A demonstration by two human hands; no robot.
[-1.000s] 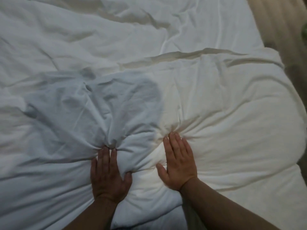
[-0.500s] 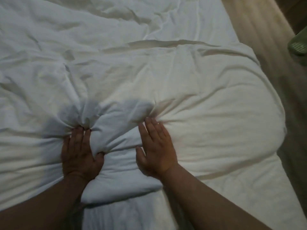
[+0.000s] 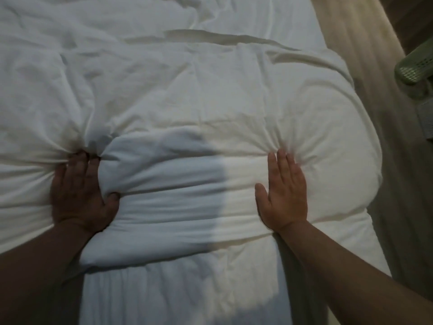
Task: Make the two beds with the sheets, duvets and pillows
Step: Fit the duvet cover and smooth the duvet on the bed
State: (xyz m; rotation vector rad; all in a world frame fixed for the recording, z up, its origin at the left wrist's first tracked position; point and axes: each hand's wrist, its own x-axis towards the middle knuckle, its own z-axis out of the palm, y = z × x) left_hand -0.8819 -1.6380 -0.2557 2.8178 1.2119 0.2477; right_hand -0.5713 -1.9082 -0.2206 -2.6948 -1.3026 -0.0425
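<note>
From the head view, the person leans over the bed and presses both palms down on the white duvet (image 3: 187, 109). The left hand (image 3: 80, 193) lies flat with fingers together, sunk into the padding, and creases run out from its fingertips. The right hand (image 3: 284, 195) is also flat, fingers nearly together and the thumb set apart, well away from the left one. Neither hand pinches or holds cloth; they only push on it. Between them the duvet forms thick rolls, lying across. Its puffy corner bulges toward the floor (image 3: 351, 55) at the right, where a green object (image 3: 414, 69) stands near the bed. Beyond the duvet's far edge a wrinkled sheet (image 3: 246, 12) shows.

I think the step is smoothing and flattening the duvet on this bed. Next, the hands should probably slide outward to the sides, to spread the bunched filling and pull the wrinkles flat. No pillow shows here.
</note>
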